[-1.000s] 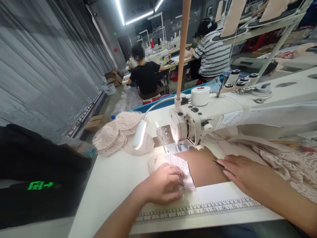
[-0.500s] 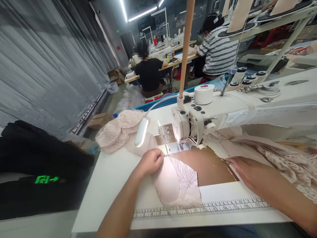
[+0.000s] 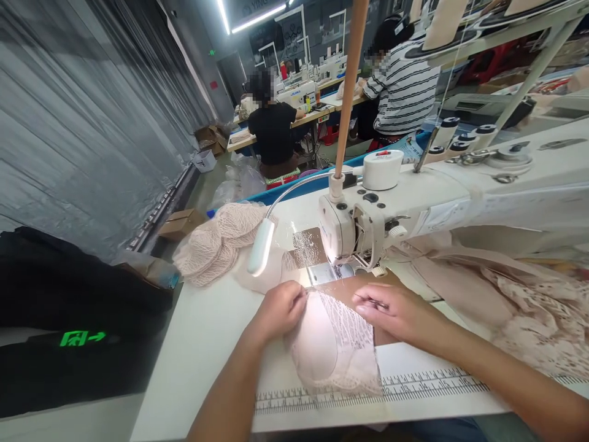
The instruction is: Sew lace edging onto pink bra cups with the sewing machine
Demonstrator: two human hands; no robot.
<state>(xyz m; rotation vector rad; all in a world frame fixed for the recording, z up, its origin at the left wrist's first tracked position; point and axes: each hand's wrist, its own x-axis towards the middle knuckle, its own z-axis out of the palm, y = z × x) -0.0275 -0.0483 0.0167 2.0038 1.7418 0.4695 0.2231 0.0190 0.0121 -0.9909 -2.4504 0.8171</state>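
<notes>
My left hand (image 3: 281, 310) is closed in a pinch at the upper left edge of a beige bra cup (image 3: 317, 344). The cup lies on the table, smooth on its left part and lacy on its right. My right hand (image 3: 391, 310) is closed around a slim, pointed metal tool (image 3: 378, 303), mostly hidden by the fingers; its exact kind is unclear. That hand hovers just right of the cup's lace, in front of the sewing machine (image 3: 343, 230). Behind my hands are the machine's needle area and metal plate (image 3: 322, 274).
Stacked lace cups (image 3: 216, 245) lie at the table's back left, beside a lamp (image 3: 261, 248) on a bent neck. Beige lace fabric (image 3: 519, 294) is heaped at the right. A printed ruler (image 3: 414, 388) runs along the front edge. Two people sit working farther back.
My right hand has moved left from the fabric heap to beside the cup, carrying the metal tool. My left hand keeps its pinch on the cup. The view has shifted slightly.
</notes>
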